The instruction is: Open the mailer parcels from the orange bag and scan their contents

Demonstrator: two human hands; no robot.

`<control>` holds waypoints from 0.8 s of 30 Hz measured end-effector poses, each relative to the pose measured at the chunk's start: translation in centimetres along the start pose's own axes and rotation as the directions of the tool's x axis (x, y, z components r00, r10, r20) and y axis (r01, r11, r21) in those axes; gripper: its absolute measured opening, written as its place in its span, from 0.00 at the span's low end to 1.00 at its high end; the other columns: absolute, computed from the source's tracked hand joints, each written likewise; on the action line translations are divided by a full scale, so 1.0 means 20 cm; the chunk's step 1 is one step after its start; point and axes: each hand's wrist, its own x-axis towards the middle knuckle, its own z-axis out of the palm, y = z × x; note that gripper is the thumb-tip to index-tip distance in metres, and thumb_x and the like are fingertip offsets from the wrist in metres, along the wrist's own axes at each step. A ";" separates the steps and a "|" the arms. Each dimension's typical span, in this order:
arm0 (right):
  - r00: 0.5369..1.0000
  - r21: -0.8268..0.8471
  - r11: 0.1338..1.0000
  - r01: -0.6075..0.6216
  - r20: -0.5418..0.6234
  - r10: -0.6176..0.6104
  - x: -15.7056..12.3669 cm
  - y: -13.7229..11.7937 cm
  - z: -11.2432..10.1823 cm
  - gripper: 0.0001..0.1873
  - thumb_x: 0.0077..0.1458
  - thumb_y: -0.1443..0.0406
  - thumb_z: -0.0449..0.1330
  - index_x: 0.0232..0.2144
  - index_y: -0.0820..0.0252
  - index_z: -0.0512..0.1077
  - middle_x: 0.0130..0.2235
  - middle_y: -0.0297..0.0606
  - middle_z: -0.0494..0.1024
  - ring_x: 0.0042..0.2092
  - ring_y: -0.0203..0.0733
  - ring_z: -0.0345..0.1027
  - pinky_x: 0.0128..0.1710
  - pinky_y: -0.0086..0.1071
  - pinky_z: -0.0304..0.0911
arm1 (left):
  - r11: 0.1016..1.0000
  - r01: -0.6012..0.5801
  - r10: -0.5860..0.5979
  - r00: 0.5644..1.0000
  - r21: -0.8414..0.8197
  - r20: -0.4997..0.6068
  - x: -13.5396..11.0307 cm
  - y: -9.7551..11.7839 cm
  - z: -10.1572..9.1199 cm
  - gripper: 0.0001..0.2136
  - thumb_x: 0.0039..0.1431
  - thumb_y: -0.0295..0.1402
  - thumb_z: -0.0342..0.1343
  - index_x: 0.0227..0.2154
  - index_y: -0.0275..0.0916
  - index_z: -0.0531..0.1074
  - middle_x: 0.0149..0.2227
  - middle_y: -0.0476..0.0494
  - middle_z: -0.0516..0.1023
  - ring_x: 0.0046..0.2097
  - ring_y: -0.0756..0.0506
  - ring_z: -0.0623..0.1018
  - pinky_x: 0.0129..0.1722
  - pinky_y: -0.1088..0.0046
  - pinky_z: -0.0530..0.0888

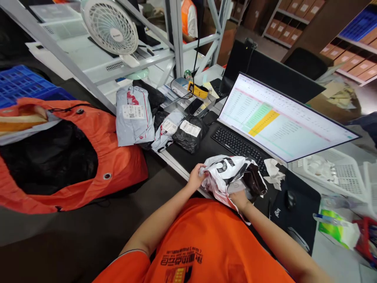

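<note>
A white plastic mailer bag with black lettering lies torn open at the desk's front edge, close to my body. My left hand pinches its left end between thumb and fingers. Into the opening on the right reaches my right hand; its fingers are hidden inside the bag. Dark brown wrapping shows in the mouth of the bag, beside my right hand. What else is inside cannot be made out.
Several wrapped parcels lie left of the keyboard. A monitor stands behind it. An orange sack is at the left, a fan above. A mouse, torn white paper and white baskets are at the right.
</note>
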 end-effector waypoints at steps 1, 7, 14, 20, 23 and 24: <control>0.997 0.015 0.999 -0.045 -0.062 0.046 0.00 0.00 -0.05 0.19 0.61 0.66 0.48 0.25 0.59 0.75 0.29 0.44 0.76 0.35 0.47 0.72 0.39 0.38 0.70 | 1.000 -0.013 0.013 1.000 0.015 -0.026 0.02 0.04 0.00 0.11 0.54 0.34 0.58 0.41 0.39 0.72 0.38 0.46 0.79 0.40 0.44 0.77 0.44 0.69 0.72; 0.785 0.168 0.929 -0.331 -0.497 0.369 -0.12 0.00 -0.51 0.23 0.65 0.57 0.51 0.19 0.58 0.66 0.21 0.34 0.66 0.26 0.39 0.63 0.26 0.31 0.61 | 0.988 -0.049 0.070 0.987 0.148 -0.142 0.22 0.29 -0.17 0.12 0.59 0.42 0.53 0.28 0.39 0.72 0.28 0.48 0.76 0.34 0.46 0.74 0.37 0.73 0.69; -0.114 0.740 0.623 0.252 -0.616 0.779 -0.26 0.08 -1.07 0.12 0.50 0.60 0.68 0.29 0.62 0.70 0.34 0.37 0.73 0.35 0.39 0.69 0.40 0.38 0.70 | 0.910 0.005 0.073 0.983 0.414 -0.171 0.28 0.31 -0.37 0.18 0.57 0.40 0.56 0.16 0.42 0.61 0.16 0.50 0.63 0.24 0.46 0.67 0.30 0.72 0.62; -0.374 0.540 0.833 0.121 -0.753 0.542 -0.41 0.13 -1.25 0.16 0.49 0.61 0.67 0.20 0.56 0.63 0.26 0.32 0.63 0.31 0.39 0.64 0.44 0.42 0.69 | 0.464 0.188 -0.163 0.979 0.866 -0.126 0.23 0.21 -0.37 0.12 0.63 0.41 0.48 0.34 0.40 0.71 0.33 0.37 0.79 0.35 0.36 0.79 0.35 0.65 0.70; -0.193 0.721 0.693 -0.023 -0.683 0.704 -0.51 0.11 -1.21 0.19 0.51 0.53 0.67 0.23 0.60 0.67 0.25 0.30 0.65 0.27 0.35 0.60 0.34 0.34 0.67 | 0.417 0.045 0.047 0.996 0.908 -0.071 0.18 0.23 -0.28 0.19 0.62 0.40 0.50 0.52 0.34 0.68 0.49 0.26 0.75 0.48 0.31 0.77 0.43 0.58 0.73; -0.101 0.778 0.624 -0.077 -0.629 0.771 -0.54 0.11 -1.20 0.21 0.51 0.50 0.67 0.24 0.61 0.69 0.25 0.31 0.67 0.27 0.34 0.60 0.31 0.31 0.65 | 0.418 -0.030 0.131 0.991 0.908 -0.028 0.16 0.23 -0.25 0.22 0.60 0.38 0.53 0.55 0.33 0.66 0.55 0.23 0.70 0.53 0.30 0.75 0.48 0.55 0.72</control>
